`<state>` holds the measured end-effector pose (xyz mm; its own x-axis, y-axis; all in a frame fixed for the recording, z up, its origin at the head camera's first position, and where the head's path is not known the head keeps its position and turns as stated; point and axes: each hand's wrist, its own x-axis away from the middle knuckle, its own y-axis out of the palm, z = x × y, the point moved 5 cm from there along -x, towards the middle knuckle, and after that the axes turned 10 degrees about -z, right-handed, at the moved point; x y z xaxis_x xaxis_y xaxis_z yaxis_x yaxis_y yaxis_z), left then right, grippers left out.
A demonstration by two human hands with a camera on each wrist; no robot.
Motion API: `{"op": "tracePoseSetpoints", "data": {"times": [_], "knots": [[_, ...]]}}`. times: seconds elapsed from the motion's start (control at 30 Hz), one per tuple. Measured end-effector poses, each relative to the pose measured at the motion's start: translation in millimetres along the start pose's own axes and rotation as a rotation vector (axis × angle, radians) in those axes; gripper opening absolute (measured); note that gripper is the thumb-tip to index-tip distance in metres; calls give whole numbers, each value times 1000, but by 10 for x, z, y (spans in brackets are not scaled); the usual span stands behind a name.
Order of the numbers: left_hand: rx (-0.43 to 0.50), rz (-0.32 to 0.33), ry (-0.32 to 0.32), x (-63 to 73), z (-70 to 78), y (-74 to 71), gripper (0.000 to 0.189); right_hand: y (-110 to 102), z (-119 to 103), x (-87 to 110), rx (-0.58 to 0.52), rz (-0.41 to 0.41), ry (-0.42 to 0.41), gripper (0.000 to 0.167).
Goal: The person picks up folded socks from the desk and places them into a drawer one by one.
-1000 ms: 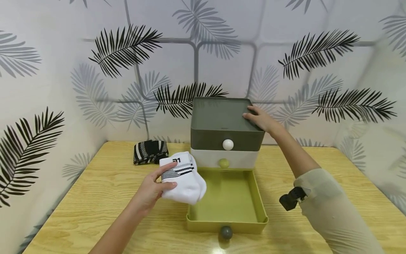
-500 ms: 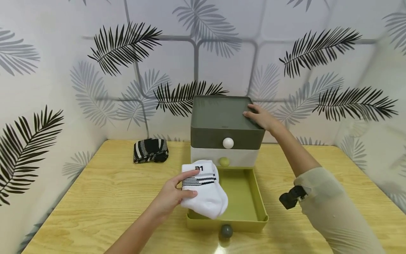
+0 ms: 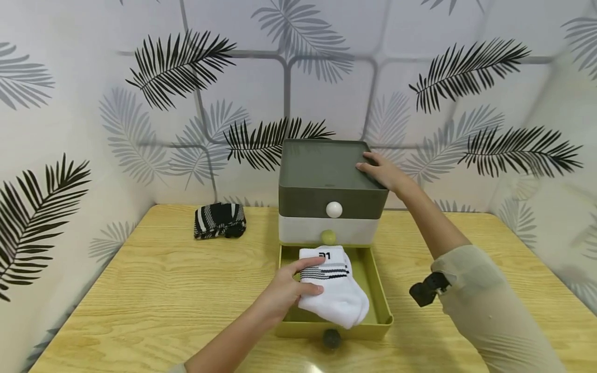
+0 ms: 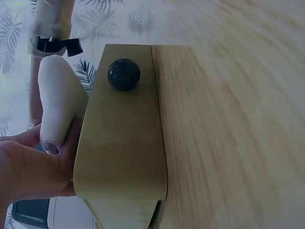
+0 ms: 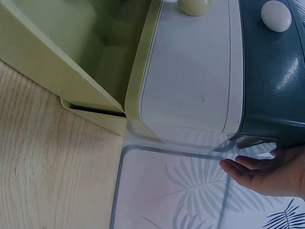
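Observation:
A folded pair of white socks [image 3: 338,300] with grey and black stripes is in my left hand [image 3: 285,290], pinched at the left edge between thumb and fingers. In the head view the socks are over the pulled-out yellow-green bottom drawer [image 3: 359,331], hiding much of its inside. From the left wrist view, the hand [image 4: 38,167] and socks [image 4: 59,95] sit just above the drawer's side. My right hand [image 3: 384,173] rests on the right edge of the drawer unit's dark grey top [image 3: 322,166], fingers extended. In the right wrist view its fingers lie against the dark side.
Black-and-white patterned folded socks [image 3: 220,220] lie on the wooden table [image 3: 177,280], left of the unit. The white middle drawer [image 3: 298,230] and dark top drawer [image 3: 303,203] are pushed in. A leaf-patterned wall covering [image 3: 233,31] stands behind.
My left hand has carried the white socks rightward and slightly down, from the drawer's left side to above its middle. The right hand stays on the unit's top.

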<state>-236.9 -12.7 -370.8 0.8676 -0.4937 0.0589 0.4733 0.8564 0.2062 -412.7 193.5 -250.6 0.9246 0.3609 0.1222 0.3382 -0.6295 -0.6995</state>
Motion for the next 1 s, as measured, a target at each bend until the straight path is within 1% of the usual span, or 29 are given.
{"op": "tracePoseSetpoints", "data": {"times": [0.13, 0.27, 0.4, 0.53, 0.63, 0.73, 0.8, 0.83, 0.9, 1.0], "knots": [[24, 2, -15, -115, -63, 71, 56, -10, 1, -5, 4, 3, -9, 66], [6, 24, -32, -228, -143, 105, 56, -10, 7, -9, 12, 7, -11, 65], [-34, 58, -42, -312, -216, 115, 56, -7, 10, -6, 7, 10, -11, 65], [-97, 87, -52, -385, -261, 129, 55, -10, 12, -3, 1, 11, -7, 66], [-152, 102, -42, -439, -277, 150, 56, -9, 15, -3, -1, 10, -8, 66], [-206, 103, -36, -492, -283, 180, 57, -7, 8, -3, 2, 9, -11, 66], [-278, 91, -40, -525, -282, 200, 58, -5, 5, 0, 2, 9, -11, 66], [-340, 84, -45, -541, -277, 209, 57, -3, 5, 2, 4, 8, -11, 66], [-493, 55, -56, -571, -261, 230, 56, 0, 4, 4, 0, 5, -10, 66], [-741, 7, -57, -600, -225, 261, 55, 4, 5, 6, 0, 1, -9, 66]]}}
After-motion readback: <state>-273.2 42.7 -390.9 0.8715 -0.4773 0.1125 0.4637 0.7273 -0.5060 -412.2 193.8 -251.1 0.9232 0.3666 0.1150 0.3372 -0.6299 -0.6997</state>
